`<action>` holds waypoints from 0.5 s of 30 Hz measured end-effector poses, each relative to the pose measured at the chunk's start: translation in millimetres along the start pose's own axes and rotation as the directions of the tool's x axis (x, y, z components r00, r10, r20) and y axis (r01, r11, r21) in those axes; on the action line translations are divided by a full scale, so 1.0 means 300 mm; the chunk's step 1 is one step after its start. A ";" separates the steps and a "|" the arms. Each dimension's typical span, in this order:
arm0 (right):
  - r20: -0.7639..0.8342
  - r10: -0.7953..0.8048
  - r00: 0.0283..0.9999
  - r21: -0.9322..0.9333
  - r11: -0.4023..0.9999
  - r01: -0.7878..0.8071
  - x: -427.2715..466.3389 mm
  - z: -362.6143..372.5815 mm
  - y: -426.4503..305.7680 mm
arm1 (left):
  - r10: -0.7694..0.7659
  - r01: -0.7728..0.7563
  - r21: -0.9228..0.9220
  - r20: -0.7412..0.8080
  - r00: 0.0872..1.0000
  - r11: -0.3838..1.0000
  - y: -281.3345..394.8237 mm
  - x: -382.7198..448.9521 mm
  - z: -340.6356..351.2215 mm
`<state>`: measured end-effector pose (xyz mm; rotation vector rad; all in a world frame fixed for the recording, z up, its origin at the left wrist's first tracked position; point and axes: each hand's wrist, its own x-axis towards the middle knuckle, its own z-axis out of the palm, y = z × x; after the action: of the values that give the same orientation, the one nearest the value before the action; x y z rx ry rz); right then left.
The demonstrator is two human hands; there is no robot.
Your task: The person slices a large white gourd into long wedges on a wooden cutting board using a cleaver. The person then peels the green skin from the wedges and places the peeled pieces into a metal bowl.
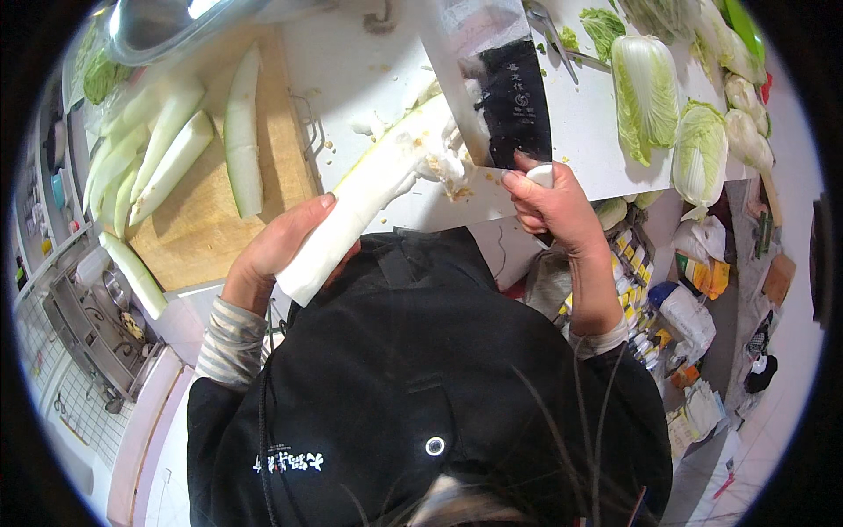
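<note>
My left hand (276,244) holds a long wedge of winter melon (355,197) by its near end, with the pale flesh facing up. Soft pith and seeds (451,165) hang at the wedge's far part. In my right hand (550,204) is the light-coloured handle of a wide cleaver (520,99); its blade stands beside the pith, partly blurred, and I cannot tell whether it touches. More cut melon wedges (174,165) lie on a wooden cutting board (191,244) at the left, one long piece (244,138) apart from the others.
Scattered seeds dot the white worktop (342,66). A shiny metal basin (164,33) stands at the upper left. Napa cabbages (645,92) and metal scissors or tongs (556,39) lie at the right. One melon wedge (135,273) extends past the board's near left edge. Packages (685,323) sit lower right.
</note>
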<state>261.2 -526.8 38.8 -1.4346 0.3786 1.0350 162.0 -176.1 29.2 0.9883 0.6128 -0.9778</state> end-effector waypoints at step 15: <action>0.168 0.096 0.981 -0.164 0.984 -0.068 0.043 -0.043 -0.033 | 0.020 -0.021 0.193 0.004 1.000 0.981 0.008 0.058 0.056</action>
<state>280.5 -532.2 33.0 -1.4634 0.2337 1.2718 172.2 -197.7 23.7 1.1629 0.5115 -1.0338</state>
